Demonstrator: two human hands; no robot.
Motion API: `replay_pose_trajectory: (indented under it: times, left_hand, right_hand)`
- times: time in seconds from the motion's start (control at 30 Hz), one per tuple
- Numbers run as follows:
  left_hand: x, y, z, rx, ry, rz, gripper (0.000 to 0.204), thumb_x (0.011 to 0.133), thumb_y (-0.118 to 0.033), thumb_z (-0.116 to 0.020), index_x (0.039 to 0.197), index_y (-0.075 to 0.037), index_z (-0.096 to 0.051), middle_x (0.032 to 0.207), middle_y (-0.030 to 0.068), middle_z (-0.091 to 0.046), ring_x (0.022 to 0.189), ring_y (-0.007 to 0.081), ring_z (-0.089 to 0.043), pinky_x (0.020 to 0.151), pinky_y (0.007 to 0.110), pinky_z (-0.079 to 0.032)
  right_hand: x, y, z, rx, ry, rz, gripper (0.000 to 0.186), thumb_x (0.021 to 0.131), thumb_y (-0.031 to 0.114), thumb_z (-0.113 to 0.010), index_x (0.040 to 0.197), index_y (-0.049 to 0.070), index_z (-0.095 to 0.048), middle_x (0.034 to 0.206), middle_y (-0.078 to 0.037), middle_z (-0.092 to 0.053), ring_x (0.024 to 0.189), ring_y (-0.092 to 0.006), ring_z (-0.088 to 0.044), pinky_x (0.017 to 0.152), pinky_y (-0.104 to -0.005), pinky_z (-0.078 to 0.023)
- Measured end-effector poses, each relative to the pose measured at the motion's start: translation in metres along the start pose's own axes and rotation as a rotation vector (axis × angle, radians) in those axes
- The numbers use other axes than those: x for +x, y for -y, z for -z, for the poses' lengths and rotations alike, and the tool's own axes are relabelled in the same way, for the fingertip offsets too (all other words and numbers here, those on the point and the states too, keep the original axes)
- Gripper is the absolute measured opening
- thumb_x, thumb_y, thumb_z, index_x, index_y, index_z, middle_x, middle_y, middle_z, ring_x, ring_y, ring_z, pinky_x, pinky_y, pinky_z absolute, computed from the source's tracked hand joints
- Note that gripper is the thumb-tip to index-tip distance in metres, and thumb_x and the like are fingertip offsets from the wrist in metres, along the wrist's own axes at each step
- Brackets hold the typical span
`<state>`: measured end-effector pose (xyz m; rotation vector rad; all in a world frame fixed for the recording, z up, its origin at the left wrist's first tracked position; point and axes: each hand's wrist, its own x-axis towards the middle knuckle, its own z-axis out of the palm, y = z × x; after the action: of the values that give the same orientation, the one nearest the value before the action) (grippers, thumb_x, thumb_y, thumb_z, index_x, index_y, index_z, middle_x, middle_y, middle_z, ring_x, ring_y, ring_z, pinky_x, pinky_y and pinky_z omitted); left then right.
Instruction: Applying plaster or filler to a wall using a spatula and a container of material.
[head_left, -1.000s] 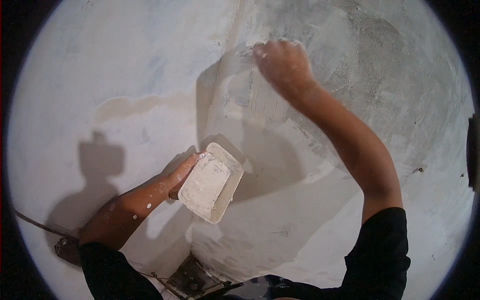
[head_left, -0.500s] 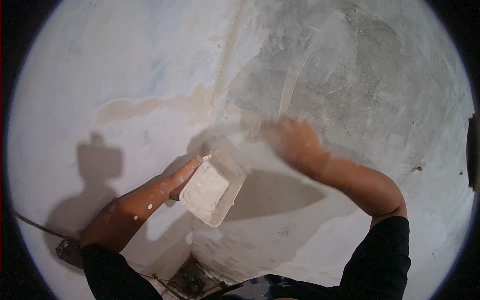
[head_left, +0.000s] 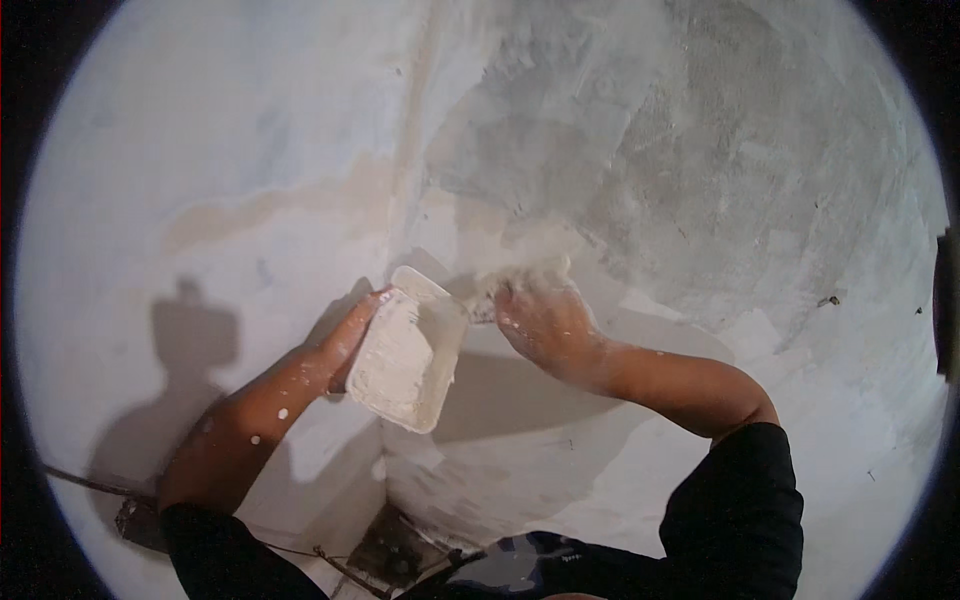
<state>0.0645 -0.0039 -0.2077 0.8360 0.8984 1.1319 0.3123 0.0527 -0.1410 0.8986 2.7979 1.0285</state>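
My left hand (head_left: 350, 342) grips a cream rectangular plastic tub (head_left: 447, 362) by its left side, tilted so its inside faces me. White plaster (head_left: 393, 360) coats much of that inside. To the right of the tub, my right hand (head_left: 545, 322) is closed around a putty knife (head_left: 486, 297). Its blade, loaded with plaster along the upper edge, reaches toward the tub's upper right rim; whether they touch I cannot tell. The fingers of the right hand wrap the tool and hide its handle. Dried white specks dot both arms.
Two walls meet in a corner behind the tub. The right wall (head_left: 720, 150) has a large grey patch; the left wall (head_left: 270, 120) is whitish with a tan smear. A cable (head_left: 90, 482) runs low on the left, past dark clutter (head_left: 395, 550) at the corner's foot.
My right hand has moved down and left from the wall, bringing the putty knife beside the tub. The tub has shifted slightly left and up in view.
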Motion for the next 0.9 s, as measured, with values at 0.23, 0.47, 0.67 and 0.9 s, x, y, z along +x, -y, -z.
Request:
replay_pose_trajectory:
  times: [0.23,0.47,0.67,0.9]
  left_hand:
    - [-0.015,-0.008,-0.016,0.047,0.071,-0.083,0.063,0.088,-0.056,-0.035,0.13,-0.008,-0.039,0.123,0.0163,-0.049,0.107,0.0264,-0.054,0.09,0.041,-0.046]
    - [-0.003,-0.003,-0.008,0.224,0.043,-0.024,0.061,0.09,-0.053,-0.032,0.13,-0.007,-0.039,0.123,0.0156,-0.05,0.107,0.025,-0.054,0.091,0.037,-0.045]
    - [-0.004,-0.01,-0.015,0.289,-0.024,-0.023,0.06,0.089,-0.052,-0.036,0.128,-0.007,-0.04,0.12,0.0157,-0.051,0.107,0.0249,-0.054,0.092,0.037,-0.044]
    - [-0.029,-0.01,-0.027,0.131,-0.064,-0.122,0.059,0.089,-0.05,-0.036,0.129,-0.006,-0.039,0.119,0.0163,-0.051,0.108,0.0259,-0.053,0.093,0.039,-0.044]
  right_hand:
    - [0.007,-0.046,0.032,0.085,-0.605,-0.047,0.023,0.08,0.015,-0.053,0.099,0.005,-0.059,0.107,-0.011,-0.06,0.103,-0.0276,-0.055,0.083,-0.0411,-0.046]
    - [-0.001,-0.008,-0.029,-0.546,-0.38,0.017,0.035,0.081,0.018,-0.049,0.106,-0.006,-0.055,0.111,-0.019,-0.057,0.105,-0.0313,-0.054,0.093,-0.0453,-0.039]
    - [-0.025,-0.018,-0.008,0.014,-0.166,0.148,0.028,0.08,0.018,-0.052,0.105,0.006,-0.058,0.107,-0.013,-0.058,0.103,-0.0259,-0.055,0.09,-0.0447,-0.04]
    - [0.022,-0.058,0.081,-0.135,-0.671,-0.119,0.03,0.081,0.015,-0.056,0.109,0.004,-0.056,0.112,-0.017,-0.056,0.107,-0.032,-0.053,0.091,-0.0475,-0.042]
